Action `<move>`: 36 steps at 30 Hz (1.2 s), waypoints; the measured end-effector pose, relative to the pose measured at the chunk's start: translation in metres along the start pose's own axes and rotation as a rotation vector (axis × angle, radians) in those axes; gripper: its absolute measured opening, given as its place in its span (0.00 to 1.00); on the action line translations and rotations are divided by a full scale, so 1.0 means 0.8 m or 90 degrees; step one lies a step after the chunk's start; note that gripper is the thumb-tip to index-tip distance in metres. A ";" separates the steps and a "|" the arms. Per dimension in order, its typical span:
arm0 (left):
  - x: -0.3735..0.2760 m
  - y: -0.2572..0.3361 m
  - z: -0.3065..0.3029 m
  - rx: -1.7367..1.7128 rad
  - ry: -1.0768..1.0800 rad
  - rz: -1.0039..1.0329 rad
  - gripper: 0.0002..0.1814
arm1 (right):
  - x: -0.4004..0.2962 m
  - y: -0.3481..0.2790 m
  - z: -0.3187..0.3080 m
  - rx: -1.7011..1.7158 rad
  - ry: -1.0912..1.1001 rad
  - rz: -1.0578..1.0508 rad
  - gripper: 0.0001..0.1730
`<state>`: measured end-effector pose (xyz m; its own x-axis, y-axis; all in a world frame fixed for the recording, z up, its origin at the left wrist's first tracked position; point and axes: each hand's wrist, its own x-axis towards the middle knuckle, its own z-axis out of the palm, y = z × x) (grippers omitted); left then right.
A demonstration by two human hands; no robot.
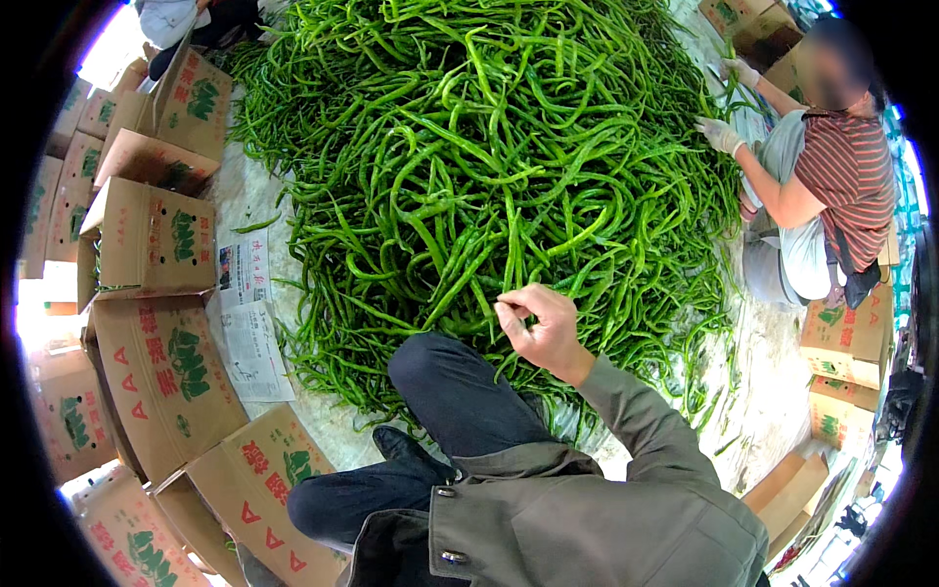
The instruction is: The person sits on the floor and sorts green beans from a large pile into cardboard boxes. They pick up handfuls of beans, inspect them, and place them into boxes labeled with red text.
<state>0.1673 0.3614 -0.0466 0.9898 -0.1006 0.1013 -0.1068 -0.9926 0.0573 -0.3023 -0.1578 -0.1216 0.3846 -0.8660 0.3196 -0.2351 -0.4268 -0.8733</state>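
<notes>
A large heap of long green chili peppers [513, 176] spreads before my bent legs. My right hand [543, 330] hangs over the heap's near edge, just past my right knee [433, 367]. Its fingers are curled and the thumb tip meets the index finger, with no pepper plainly seen in the grip. Peppers lie under and around this hand, and some reach the side of my leg. My left hand is out of view.
Printed cardboard cartons [169, 389] crowd the left, some with open flaps. Newspaper sheets [249, 345] lie between them and the heap. To the right, a co-worker in a striped shirt [843, 183] sits with gloved hands at the peppers. Another person [165, 22] is partly visible top left.
</notes>
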 end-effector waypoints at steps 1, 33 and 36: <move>0.000 0.000 -0.001 -0.001 0.001 0.000 0.33 | -0.011 0.004 -0.005 0.017 0.008 0.032 0.04; -0.014 0.004 -0.017 -0.034 0.013 0.017 0.29 | 0.171 0.212 -0.091 -0.205 0.274 0.466 0.23; -0.005 0.022 -0.002 -0.046 0.002 0.031 0.29 | 0.175 0.259 -0.118 -0.135 0.229 0.484 0.29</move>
<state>0.1612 0.3448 -0.0443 0.9829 -0.1484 0.1089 -0.1616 -0.9790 0.1241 -0.3814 -0.3921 -0.2232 -0.2416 -0.9505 -0.1952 -0.4887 0.2930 -0.8218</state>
